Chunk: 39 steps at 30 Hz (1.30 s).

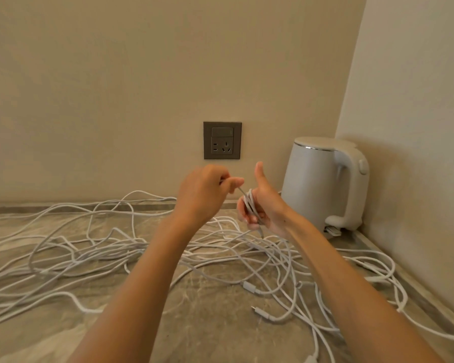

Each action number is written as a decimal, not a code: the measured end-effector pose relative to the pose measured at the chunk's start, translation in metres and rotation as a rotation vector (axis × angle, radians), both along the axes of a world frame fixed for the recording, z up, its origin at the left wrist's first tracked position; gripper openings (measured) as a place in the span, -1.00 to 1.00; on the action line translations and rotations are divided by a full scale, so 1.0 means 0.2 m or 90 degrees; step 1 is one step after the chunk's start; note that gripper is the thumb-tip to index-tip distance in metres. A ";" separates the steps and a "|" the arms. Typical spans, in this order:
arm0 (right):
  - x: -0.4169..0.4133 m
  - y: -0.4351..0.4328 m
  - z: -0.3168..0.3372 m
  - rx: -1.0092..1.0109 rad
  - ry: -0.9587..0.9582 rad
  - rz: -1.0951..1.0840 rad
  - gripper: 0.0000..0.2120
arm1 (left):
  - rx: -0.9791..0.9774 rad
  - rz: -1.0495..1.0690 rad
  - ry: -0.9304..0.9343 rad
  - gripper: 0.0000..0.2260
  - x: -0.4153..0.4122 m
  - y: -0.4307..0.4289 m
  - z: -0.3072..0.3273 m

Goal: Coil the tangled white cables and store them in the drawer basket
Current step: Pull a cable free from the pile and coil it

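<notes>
A mass of tangled white cables (95, 252) sprawls across the marbled counter (210, 323). Both my hands are raised above it near the back wall. My right hand (262, 205) has its thumb up, and a small coil of white cable (250, 205) is wound round its fingers. My left hand (205, 189) pinches the same cable's free strand between thumb and fingers, just left of the coil. A short tail hangs below the right hand. Loose USB-type plugs (249, 286) lie in front of my right arm. No drawer basket is in view.
A white electric kettle (325, 184) stands on its base in the back right corner, close to my right hand. A dark wall socket (222, 140) sits above my hands. A side wall closes off the right. Cables run off the left and right frame edges.
</notes>
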State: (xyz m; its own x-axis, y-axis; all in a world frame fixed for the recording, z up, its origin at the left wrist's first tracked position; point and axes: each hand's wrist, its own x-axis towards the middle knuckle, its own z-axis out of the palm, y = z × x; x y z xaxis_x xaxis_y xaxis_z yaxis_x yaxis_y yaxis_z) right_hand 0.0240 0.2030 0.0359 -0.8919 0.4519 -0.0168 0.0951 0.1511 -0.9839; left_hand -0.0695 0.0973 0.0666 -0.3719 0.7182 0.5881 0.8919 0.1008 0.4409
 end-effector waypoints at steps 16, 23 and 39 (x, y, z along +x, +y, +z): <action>0.00 0.06 0.01 -0.673 0.349 0.443 -0.15 | -0.086 -0.103 -0.143 -0.68 0.01 0.07 -0.09; 0.05 0.04 0.05 -0.770 0.499 0.123 -0.24 | -0.271 -0.135 -0.126 -0.73 0.05 0.08 -0.13; 0.02 -0.01 0.05 -0.382 0.405 -0.226 -0.36 | -0.448 -0.225 -0.024 -0.83 0.12 0.04 -0.07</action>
